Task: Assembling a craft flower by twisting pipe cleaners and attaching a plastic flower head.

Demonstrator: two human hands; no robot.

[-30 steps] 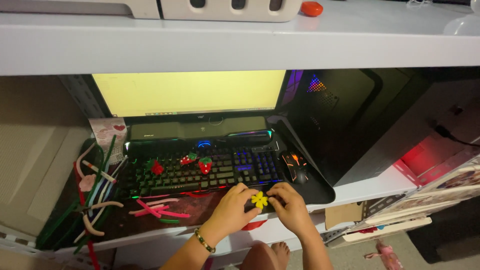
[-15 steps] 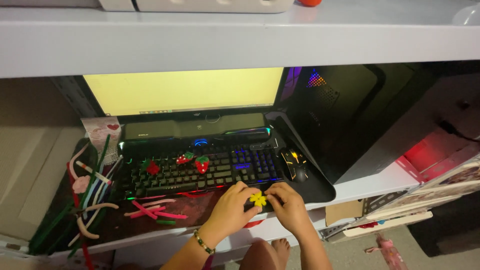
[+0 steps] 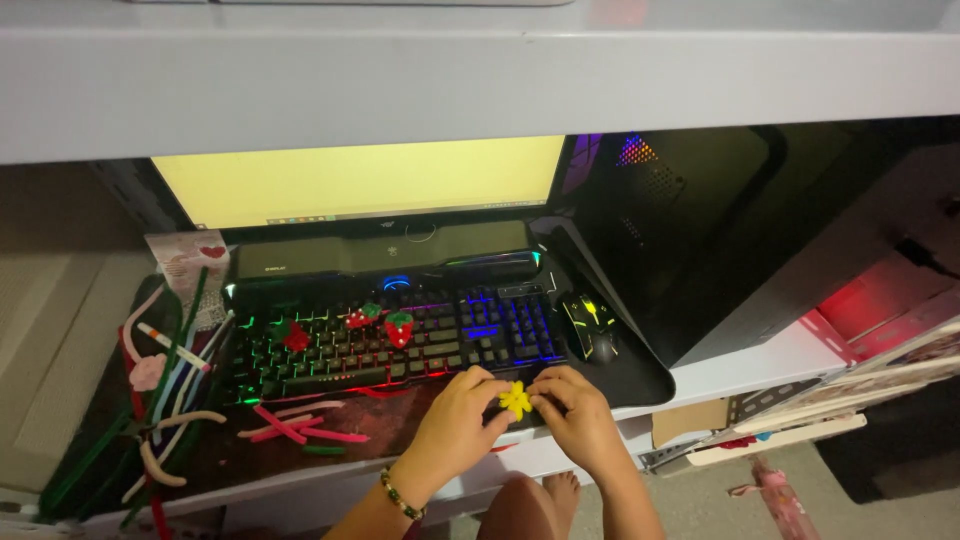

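Head view. Both hands met at the front edge of the desk (image 3: 760, 365), just in front of the backlit keyboard (image 3: 395, 340). The left hand (image 3: 455, 425) and the right hand (image 3: 578, 418) each had fingertips pinched together on a small yellow flower (image 3: 516, 399), fuzzy and star-shaped, held between them. A beaded bracelet (image 3: 402, 495) circled the left wrist. Three red strawberry shapes (image 3: 399, 327) with green tops, soft and fuzzy, lay on the keys. Straight pink pipe cleaners (image 3: 300, 428) lay near the front edge, left of the hands; a loose bundle of green, white and pink ones (image 3: 165, 390) spread toward the desk's left edge. A glossy black mouse (image 3: 588, 328) with yellow glow sat on a dark mat right of the keyboard. A flat monitor (image 3: 360, 180) glowed pale yellow at the back edge.
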